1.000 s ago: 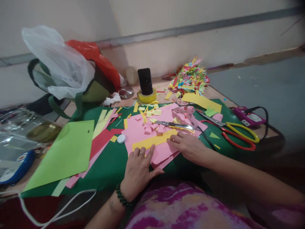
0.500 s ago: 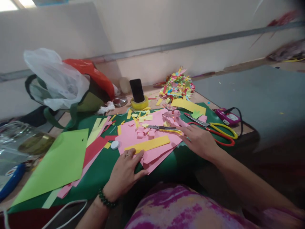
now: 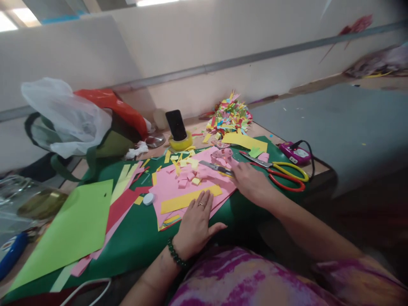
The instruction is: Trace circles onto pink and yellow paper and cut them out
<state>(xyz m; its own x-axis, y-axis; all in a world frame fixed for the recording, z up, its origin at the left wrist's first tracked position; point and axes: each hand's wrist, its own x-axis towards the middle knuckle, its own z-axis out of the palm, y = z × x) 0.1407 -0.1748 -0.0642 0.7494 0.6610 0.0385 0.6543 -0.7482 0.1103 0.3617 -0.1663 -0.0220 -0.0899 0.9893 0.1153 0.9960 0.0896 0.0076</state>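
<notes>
My left hand (image 3: 197, 221) rests flat, fingers stretched out, on the lower edge of a folded yellow paper strip (image 3: 181, 202). Beneath the strip lie stacked pink paper sheets (image 3: 157, 187). A utility knife (image 3: 216, 167) is in my right hand (image 3: 250, 180), whose fingers close round the handle end; its blade points left. Just beyond the knife sits a pink glue gun (image 3: 223, 153). Small pink and yellow paper pieces (image 3: 191, 175) are scattered to the left of the blade. Right of my right hand lie scissors (image 3: 277, 170) with one yellow and one red handle.
A green sheet (image 3: 134, 238) covers the table, with light green paper (image 3: 73, 225) at left. Behind stand a bag (image 3: 111, 140), a phone (image 3: 176, 125) on a yellow tape roll (image 3: 181, 143) and a colourful paper-strip pile (image 3: 231, 114). A purple corded box (image 3: 295, 154) is at right.
My left hand has moved right along the yellow strip. My right hand has closed on the utility knife, which has turned, its handle end now nearer me. The camera view has shifted slightly.
</notes>
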